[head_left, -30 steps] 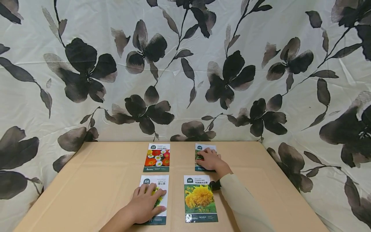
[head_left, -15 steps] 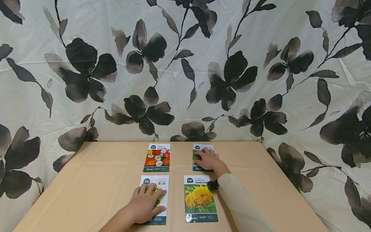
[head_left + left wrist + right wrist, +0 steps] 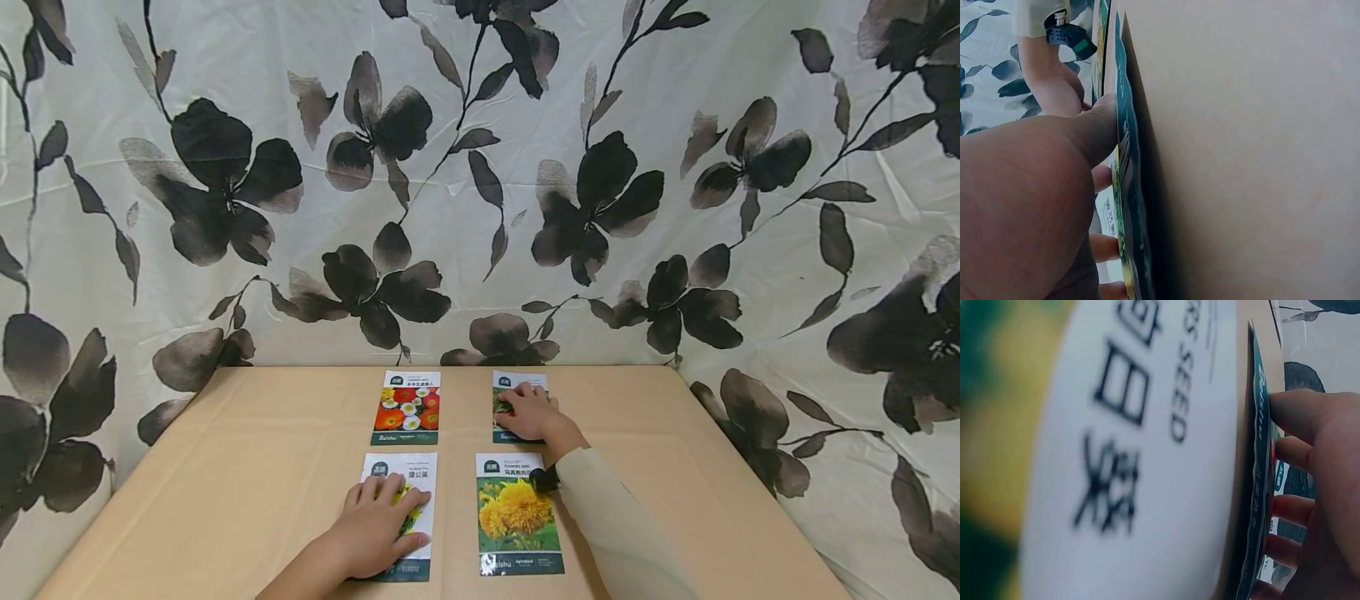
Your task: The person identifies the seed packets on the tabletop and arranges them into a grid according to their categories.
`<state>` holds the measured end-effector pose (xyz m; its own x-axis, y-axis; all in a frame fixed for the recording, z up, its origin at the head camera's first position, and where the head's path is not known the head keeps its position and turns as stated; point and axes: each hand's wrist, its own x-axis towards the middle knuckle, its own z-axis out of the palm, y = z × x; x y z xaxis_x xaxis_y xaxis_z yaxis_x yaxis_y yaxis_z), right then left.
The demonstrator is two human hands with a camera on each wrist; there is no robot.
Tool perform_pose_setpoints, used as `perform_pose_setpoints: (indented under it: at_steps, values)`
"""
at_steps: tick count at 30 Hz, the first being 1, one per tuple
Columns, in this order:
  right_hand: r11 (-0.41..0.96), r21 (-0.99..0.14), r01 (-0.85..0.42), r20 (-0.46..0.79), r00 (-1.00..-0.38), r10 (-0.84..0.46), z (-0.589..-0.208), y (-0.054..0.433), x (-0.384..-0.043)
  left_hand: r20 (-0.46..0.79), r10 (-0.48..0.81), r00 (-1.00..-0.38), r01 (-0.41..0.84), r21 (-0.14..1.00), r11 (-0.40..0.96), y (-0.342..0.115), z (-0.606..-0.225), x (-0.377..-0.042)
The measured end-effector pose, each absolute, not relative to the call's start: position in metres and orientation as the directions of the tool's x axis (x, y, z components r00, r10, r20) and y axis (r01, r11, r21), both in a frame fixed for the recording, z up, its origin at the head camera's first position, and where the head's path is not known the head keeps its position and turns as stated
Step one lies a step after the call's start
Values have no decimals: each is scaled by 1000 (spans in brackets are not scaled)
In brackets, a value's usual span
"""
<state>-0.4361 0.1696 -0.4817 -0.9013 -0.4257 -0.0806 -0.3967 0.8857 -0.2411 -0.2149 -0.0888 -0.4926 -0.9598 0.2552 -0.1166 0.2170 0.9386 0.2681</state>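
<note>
Four flat seed packets would be two rows on the table; in the front left one, a white dandelion seed packet [image 3: 422,475] lies under my left hand [image 3: 375,525], whose spread fingers rest on its face. My right hand [image 3: 531,417] presses with its fingertips on the back right seed packet [image 3: 518,380], covering most of its picture. Below that arm lies a packet with yellow sunflowers [image 3: 517,525]. At back left is a packet with red and white flowers [image 3: 406,408]. Both wrist views show the fingers laid on the packets' faces, near the dark green bottom edge [image 3: 1127,119] in the left one.
The light wooden table [image 3: 225,500] ends at a white curtain with dark flowers [image 3: 480,167]. A black device [image 3: 543,479] on the right wrist hangs over the top corner of the sunflower packet.
My right hand has slid the back right packet a little to the left along the table. The left hand and the other packets have stayed in place.
</note>
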Motion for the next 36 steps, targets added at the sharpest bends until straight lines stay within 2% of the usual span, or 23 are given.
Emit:
perform_pose_setpoints:
  at_steps: [36]
  values:
    - [864, -237, -444, -92, -875, -475, -483, 149, -430, -117, 263, -958, 222, 278, 935, -88, -491, -214]
